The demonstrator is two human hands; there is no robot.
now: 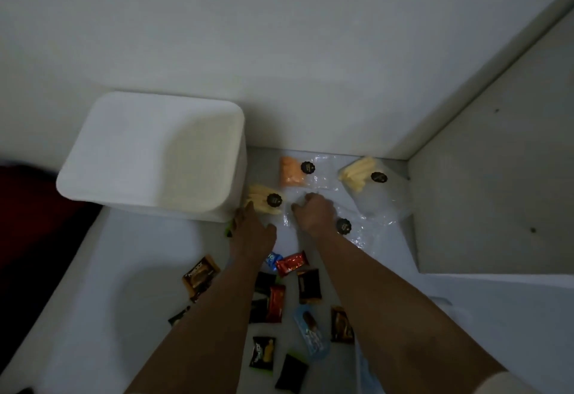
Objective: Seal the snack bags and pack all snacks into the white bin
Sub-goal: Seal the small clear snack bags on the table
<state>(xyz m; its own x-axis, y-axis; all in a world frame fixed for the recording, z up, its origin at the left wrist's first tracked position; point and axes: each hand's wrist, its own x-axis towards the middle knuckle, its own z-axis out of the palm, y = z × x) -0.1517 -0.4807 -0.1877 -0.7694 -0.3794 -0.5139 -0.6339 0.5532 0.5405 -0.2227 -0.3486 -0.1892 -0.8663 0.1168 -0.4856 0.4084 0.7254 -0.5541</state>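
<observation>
A white bin stands at the back left of the white table, with nothing visible inside. Clear snack bags with black round stickers lie to its right: one with yellow sticks beside the bin, one with orange snacks, one with yellow sticks further right. My left hand rests flat next to the near yellow-stick bag. My right hand is closed on the edge of a clear bag lying under it. Several small wrapped snacks are scattered nearer to me between my forearms.
A wall runs behind the bin and bags. A grey panel stands at the right, closing the corner. Something dark red lies past the table's left edge. The scene is dim.
</observation>
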